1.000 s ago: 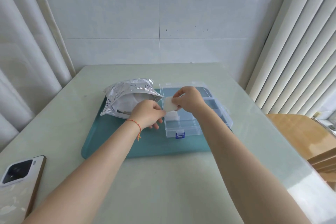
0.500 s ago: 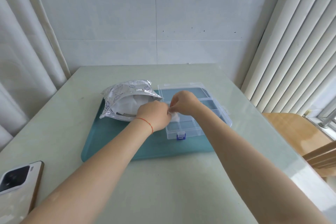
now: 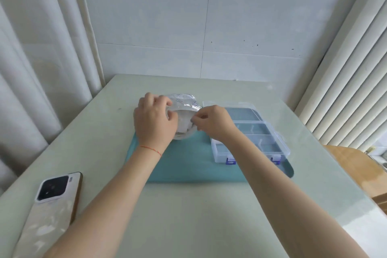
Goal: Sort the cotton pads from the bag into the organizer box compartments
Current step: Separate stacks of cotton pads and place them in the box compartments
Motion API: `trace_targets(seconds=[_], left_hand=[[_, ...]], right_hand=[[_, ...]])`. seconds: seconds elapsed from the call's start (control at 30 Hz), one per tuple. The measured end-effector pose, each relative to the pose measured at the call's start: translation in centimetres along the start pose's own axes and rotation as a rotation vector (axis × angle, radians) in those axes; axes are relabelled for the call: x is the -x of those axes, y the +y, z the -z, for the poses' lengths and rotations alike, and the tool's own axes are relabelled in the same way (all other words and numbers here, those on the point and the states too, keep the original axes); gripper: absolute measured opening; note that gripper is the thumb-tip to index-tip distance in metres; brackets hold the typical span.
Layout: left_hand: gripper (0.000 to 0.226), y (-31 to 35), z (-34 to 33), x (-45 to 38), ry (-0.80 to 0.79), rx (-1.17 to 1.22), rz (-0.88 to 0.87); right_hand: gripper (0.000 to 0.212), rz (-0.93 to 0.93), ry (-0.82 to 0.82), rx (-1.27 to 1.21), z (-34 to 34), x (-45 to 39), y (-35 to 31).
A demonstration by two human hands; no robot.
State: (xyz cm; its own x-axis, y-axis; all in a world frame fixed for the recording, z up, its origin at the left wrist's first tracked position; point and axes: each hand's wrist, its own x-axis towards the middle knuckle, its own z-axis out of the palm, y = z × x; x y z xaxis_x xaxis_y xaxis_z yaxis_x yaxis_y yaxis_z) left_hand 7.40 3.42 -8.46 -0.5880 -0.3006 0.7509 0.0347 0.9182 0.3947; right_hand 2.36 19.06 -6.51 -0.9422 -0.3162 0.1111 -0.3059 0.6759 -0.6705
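Head view shows the bag (image 3: 184, 102) lying on the left part of a teal mat (image 3: 188, 165), its mouth open toward the person, white pads (image 3: 184, 121) showing inside. The left hand (image 3: 155, 119) lies over the bag's left side, back of the hand up, fingers curled round the bag's rim. The right hand (image 3: 213, 121) reaches in from the right with its wrist over the box (image 3: 251, 132); thumb and forefinger are pressed together at the right edge of the bag's mouth, pinching what looks like the rim or a pad, I cannot tell which. The clear box sits just right of the bag on the same mat, lid open, one near-left compartment holding something white. Both forearms stretch across a pale table (image 3: 188, 216). A phone (image 3: 50, 201) lies face down near the left forearm, well apart from the mat
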Motion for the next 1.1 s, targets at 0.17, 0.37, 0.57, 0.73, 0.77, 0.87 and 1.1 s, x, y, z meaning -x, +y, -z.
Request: trace_targets(seconds=[0.17, 0.37, 0.57, 0.73, 0.77, 0.87, 1.1], left_hand=[[0.037, -3.4, 0.7, 0.4, -0.200, 0.167, 0.312], [0.012, -3.3, 1.1, 0.2, -0.217, 0.256, 0.331], [0.016, -3.1, 1.1, 0.3, -0.224, 0.255, 0.326], [0.016, -2.9, 1.0, 0.4, -0.221, 0.207, 0.328], [0.016, -2.8, 1.0, 0.5, -0.219, 0.195, 0.319], [0.014, -1.9, 1.1, 0.6, -0.172, 0.189, 0.263], [0.012, 1.8, 2.2, 0.5, -0.298, 0.456, 0.256]], right_hand=[[0.037, -0.197, -0.078, -0.165, -3.8, -0.2, -2.9], [0.025, -0.330, 0.058, -0.471, -6.7, -1.3, -3.9], [0.034, -0.309, 0.085, -0.413, -7.6, -1.9, -4.3], [0.030, -0.286, 0.109, -0.342, -5.2, -1.2, -3.4], [0.029, -0.274, 0.109, -0.350, -4.6, -0.9, -3.3], [0.021, -0.258, 0.052, -0.379, -2.5, 0.4, -2.7], [0.016, -0.182, -0.189, -0.368, 3.3, 3.2, 0.3]])
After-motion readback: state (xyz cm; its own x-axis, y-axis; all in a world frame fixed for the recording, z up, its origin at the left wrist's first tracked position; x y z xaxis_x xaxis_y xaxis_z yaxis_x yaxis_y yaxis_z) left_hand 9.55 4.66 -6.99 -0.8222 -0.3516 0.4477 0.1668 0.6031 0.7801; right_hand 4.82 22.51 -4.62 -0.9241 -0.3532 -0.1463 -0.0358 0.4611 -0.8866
